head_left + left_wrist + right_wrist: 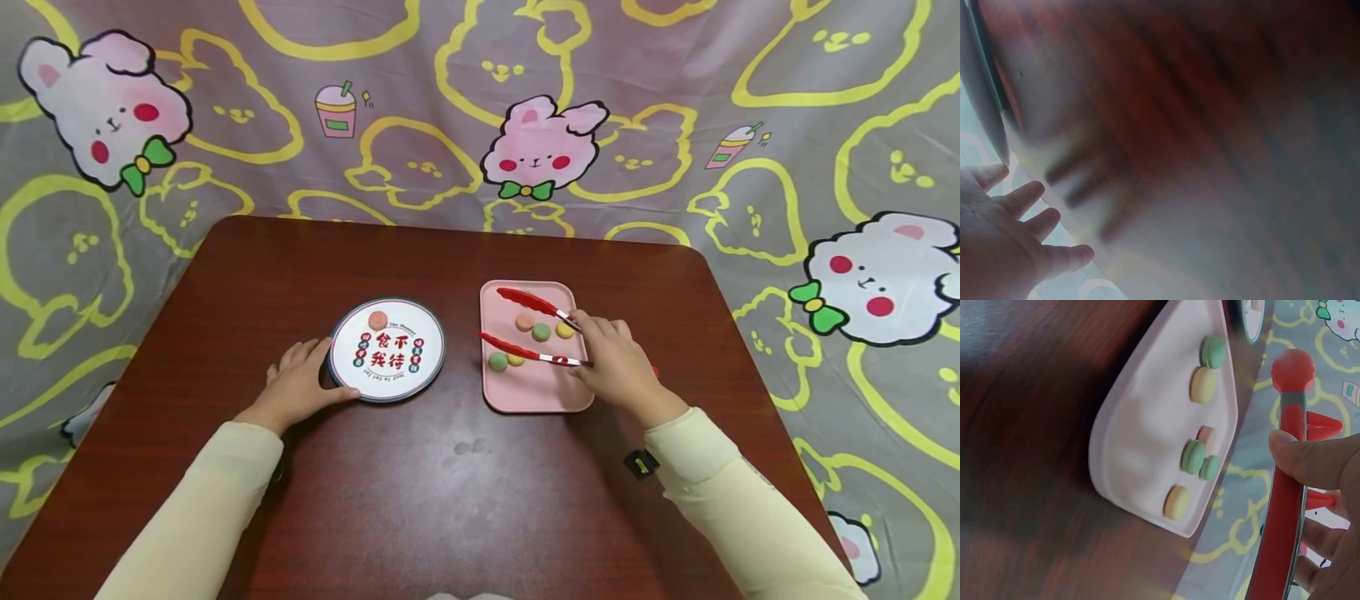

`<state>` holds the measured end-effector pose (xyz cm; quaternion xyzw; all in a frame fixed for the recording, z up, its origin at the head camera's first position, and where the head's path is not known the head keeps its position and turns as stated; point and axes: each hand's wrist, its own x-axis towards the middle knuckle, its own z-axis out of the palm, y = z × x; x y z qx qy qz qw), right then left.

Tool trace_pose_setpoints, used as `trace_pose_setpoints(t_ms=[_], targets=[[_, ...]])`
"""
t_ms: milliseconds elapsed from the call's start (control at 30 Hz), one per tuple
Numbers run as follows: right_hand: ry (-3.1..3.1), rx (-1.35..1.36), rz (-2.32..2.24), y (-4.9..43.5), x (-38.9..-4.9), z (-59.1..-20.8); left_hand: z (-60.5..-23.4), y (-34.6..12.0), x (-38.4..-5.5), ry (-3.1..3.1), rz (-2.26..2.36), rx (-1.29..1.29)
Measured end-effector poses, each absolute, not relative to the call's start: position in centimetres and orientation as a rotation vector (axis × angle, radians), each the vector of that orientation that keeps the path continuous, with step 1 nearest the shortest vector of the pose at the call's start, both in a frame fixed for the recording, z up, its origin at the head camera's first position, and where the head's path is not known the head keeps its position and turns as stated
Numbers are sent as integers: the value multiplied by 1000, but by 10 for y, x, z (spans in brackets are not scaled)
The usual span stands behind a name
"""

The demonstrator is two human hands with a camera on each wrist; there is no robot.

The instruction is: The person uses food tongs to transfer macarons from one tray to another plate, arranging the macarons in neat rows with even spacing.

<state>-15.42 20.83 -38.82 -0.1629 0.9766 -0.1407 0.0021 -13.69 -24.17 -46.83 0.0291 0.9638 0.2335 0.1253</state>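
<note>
On the left, a round white plate (386, 388) with a dark rim and red lettering carries one pink macaron (377, 320). My left hand (294, 388) touches the plate's left edge, fingers extended and thumb at the near rim. To the right lies a pink rectangular tray (536, 398) with several macarons, among them a green macaron (1213, 352), a yellow macaron (1177, 503) and a partly hidden pink macaron (1207, 438). My right hand (621, 367) grips red-tipped tongs (513, 345), their arms spread above the tray with nothing between the tips.
Plate and tray stand on a dark reddish-brown table (450, 483), a gap of bare wood between them. A curtain (420, 92) printed with cartoon animals hangs behind the table and along its sides.
</note>
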Motion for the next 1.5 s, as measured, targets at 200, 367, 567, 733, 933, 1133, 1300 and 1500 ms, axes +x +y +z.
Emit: trace_pose_setpoints(t_ms=[200,367,567,733,933,1133,1300,1500], targets=[[3061,-519,-428,216,-150,-391,-468,-241,-138,2807,673,85],[3055,-531,-423,221,-147,-392,-468,-241,-138,2805,679,90],[3049,-549,-414,228,-146,-395,-466,-241,-137,2799,679,84],[3055,-582,-405,233,-145,-397,-466,-241,-137,2798,677,83],[3036,-567,-396,239,-143,-399,-466,-241,-138,2802,673,92],[3027,-585,-379,241,-142,-398,-466,-240,-136,2817,675,101],[3025,-610,-358,242,-141,-398,-465,-239,-134,2833,675,113],[3016,-607,-341,243,-140,-397,-463,-239,-134,2818,673,107]])
